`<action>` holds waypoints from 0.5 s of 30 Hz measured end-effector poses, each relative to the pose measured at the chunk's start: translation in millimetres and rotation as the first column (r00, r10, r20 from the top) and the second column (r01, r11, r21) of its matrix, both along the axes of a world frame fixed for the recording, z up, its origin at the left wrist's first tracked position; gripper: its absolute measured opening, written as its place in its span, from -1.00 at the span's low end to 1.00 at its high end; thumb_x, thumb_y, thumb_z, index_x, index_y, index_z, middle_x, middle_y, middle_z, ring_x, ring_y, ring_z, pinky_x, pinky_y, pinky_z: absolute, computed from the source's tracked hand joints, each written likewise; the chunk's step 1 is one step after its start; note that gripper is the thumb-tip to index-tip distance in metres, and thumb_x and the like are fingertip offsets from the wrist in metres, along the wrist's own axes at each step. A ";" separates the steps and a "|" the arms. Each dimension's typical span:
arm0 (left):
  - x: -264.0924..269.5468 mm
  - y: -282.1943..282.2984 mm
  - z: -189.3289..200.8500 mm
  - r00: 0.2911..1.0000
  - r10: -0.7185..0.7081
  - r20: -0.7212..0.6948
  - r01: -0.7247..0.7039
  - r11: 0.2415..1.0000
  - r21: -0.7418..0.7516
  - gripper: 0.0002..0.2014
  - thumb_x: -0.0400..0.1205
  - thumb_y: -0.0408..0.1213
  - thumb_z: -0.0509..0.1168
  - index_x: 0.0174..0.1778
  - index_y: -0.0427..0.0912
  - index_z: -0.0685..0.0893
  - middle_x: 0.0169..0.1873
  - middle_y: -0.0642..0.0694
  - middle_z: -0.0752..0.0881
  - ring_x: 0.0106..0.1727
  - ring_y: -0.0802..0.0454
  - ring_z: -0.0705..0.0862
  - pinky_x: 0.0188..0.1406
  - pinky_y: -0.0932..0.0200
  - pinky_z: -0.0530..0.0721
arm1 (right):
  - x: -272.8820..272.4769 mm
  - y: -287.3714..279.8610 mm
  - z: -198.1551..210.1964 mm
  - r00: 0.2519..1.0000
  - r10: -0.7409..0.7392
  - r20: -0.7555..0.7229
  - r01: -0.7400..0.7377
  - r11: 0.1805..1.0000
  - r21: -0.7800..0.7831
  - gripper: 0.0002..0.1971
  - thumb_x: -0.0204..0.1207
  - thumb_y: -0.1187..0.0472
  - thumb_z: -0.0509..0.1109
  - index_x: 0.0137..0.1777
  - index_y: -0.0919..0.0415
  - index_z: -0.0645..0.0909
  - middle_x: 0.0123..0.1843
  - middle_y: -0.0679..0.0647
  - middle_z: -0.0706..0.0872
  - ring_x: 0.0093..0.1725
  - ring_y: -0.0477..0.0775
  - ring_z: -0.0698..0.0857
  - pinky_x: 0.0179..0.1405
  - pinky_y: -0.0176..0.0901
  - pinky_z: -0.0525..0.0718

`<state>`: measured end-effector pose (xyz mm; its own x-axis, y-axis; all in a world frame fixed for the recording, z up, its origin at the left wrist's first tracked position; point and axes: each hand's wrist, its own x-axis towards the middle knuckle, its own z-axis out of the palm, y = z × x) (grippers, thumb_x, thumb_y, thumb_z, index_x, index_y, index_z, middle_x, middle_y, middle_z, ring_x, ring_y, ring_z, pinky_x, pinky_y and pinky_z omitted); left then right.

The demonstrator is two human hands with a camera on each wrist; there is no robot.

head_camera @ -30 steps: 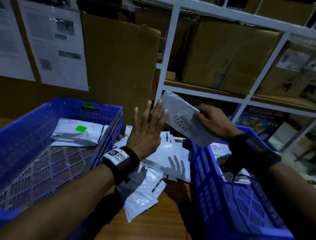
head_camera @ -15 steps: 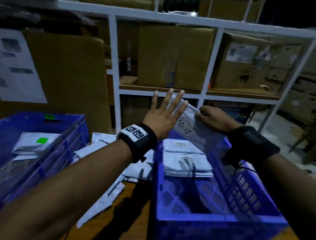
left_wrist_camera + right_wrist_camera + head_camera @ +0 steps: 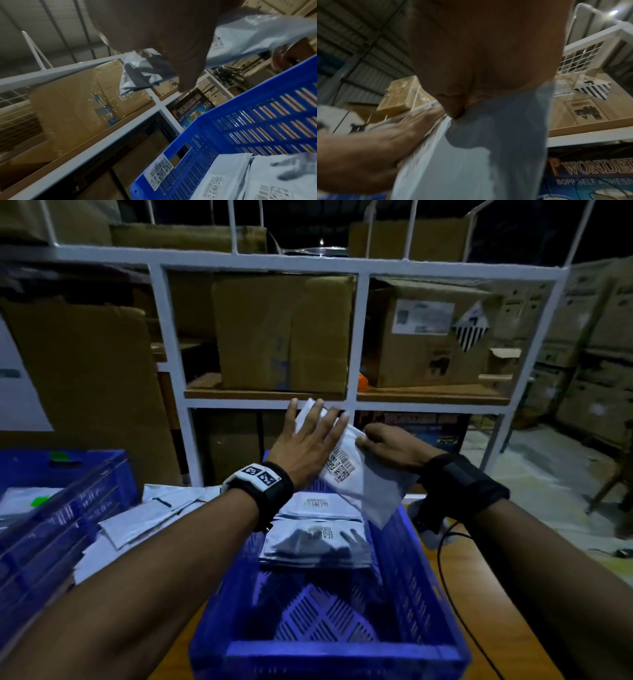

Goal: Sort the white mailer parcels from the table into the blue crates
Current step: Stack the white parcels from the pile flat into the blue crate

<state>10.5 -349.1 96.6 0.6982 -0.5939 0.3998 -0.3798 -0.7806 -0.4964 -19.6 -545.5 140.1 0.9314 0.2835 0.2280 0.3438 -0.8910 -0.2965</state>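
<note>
Mailer parcel (image 3: 346, 474): pinched in my right hand (image 3: 390, 448), left hand (image 3: 308, 445) flat against it; best lowered label-up into blue crate (image 3: 404, 570).

We face a white metal shelving rack (image 3: 356, 337) across the far side, its wooden shelves carrying brown cardboard boxes (image 3: 281, 333). More cartons (image 3: 596, 354) stack along the right wall over a pale concrete floor (image 3: 548, 467). Light is dim. The wooden tabletop (image 3: 486, 594) lies near us.

Dim warehouse light, cool bluish cast, dark corners, wide-angle edge bending, motion-blurred wrist views, soft shadows
</note>
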 end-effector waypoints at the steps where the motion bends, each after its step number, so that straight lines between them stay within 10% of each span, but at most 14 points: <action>1: 1.1 -2.3 -2.6 0.999 0.010 -0.041 -0.010 1.000 -0.011 -0.18 0.73 -0.13 0.12 0.73 -0.19 -0.30 0.74 -0.24 -0.09 0.73 -0.34 -0.15 0.54 -0.59 -0.22 | 5.2 0.0 -5.4 0.999 -0.030 0.040 0.033 0.997 -0.067 -0.67 0.72 -0.03 0.18 0.08 0.25 0.55 0.11 0.26 0.65 0.04 0.22 0.62 -0.07 -0.06 0.46; 5: 7.1 -13.2 -20.3 0.965 0.146 -0.219 -0.170 0.981 -0.093 -0.17 0.71 -0.09 0.14 0.74 -0.20 -0.26 0.75 -0.20 -0.07 0.74 -0.31 -0.16 0.54 -0.58 -0.31 | 17.2 6.5 -32.2 0.993 -0.119 0.021 0.120 0.945 -0.306 -0.01 0.48 -0.50 0.15 0.69 0.21 0.08 0.73 0.18 0.12 0.70 0.28 0.09 0.60 0.40 0.11; 8: 9.6 -18.9 -40.3 0.909 0.235 -0.346 -0.295 0.946 -0.134 -0.11 0.68 -0.08 0.23 0.74 -0.24 -0.23 0.75 -0.21 -0.07 0.74 -0.33 -0.15 0.55 -0.58 -0.28 | 21.4 20.8 -62.2 0.985 -0.106 -0.133 0.042 0.910 -0.412 0.28 0.31 -0.55 0.32 0.73 0.18 -0.29 0.77 0.12 -0.24 0.73 0.28 -0.25 0.63 0.44 -0.20; 15: 16.2 -23.6 -87.3 0.789 0.291 -0.541 -0.447 0.876 -0.181 -0.14 0.68 -0.16 0.24 0.75 -0.22 -0.17 0.75 -0.24 -0.04 0.73 -0.36 -0.10 0.56 -0.56 -0.23 | 45.5 54.5 -116.5 0.966 -0.173 -0.194 0.066 0.886 -0.459 -0.13 0.57 0.05 0.36 0.73 0.18 -0.11 0.76 0.21 -0.11 0.73 0.33 -0.12 0.60 0.51 -0.06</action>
<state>26.7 -372.7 9.3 0.9848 -0.1639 0.0580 -0.1603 -0.9852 -0.0614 25.9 -491.0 23.6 0.9756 0.1883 -0.1132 0.1983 -0.9765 0.0847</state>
